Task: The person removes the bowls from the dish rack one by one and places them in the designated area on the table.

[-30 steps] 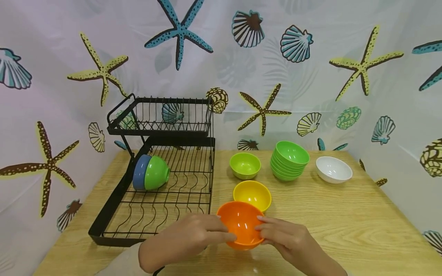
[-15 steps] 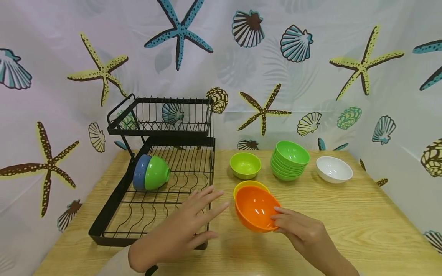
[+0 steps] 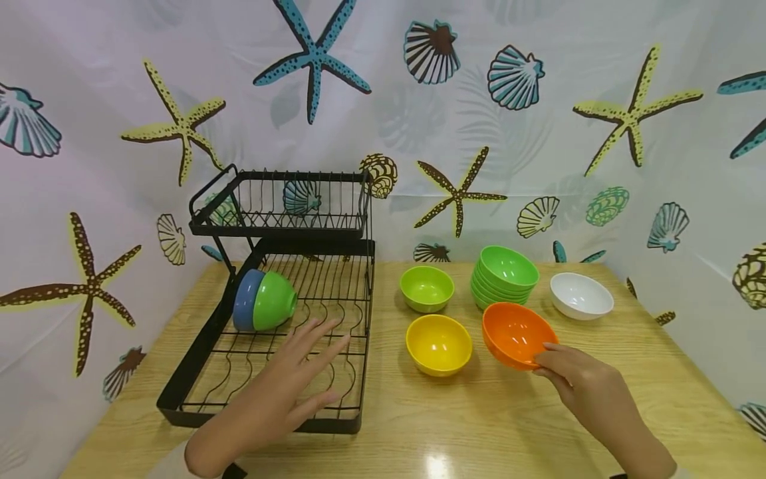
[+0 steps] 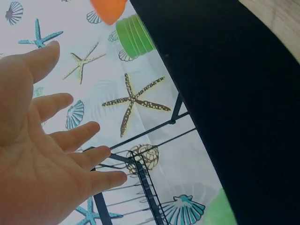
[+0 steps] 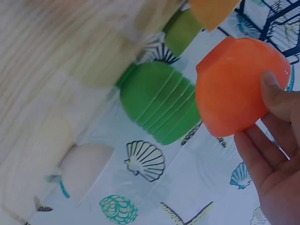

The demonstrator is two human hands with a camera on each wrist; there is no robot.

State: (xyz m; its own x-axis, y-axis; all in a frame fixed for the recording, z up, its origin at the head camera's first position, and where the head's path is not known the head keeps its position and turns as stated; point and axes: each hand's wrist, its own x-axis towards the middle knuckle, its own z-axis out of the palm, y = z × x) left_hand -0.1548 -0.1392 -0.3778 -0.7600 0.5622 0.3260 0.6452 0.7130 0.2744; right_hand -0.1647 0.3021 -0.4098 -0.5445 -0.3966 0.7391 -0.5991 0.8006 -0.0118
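My right hand pinches the rim of an orange bowl, holding it tilted above the table in front of a stack of green bowls. In the right wrist view the thumb presses the outside of the orange bowl, with the fingers at its rim. With fingers spread and nothing in it, my left hand hovers over the front of the black dish rack. The left wrist view shows the palm of that left hand. A yellow bowl sits between the rack and the orange bowl.
A green bowl and a blue bowl stand on edge in the rack's lower tier. Behind the yellow bowl is a lime bowl. A white bowl stands at the back right, before a patterned curtain.
The left hand has let go of the orange bowl and drawn back left over the rack. Held by the right hand alone, the bowl has moved right and away from me, uncovering the yellow bowl.
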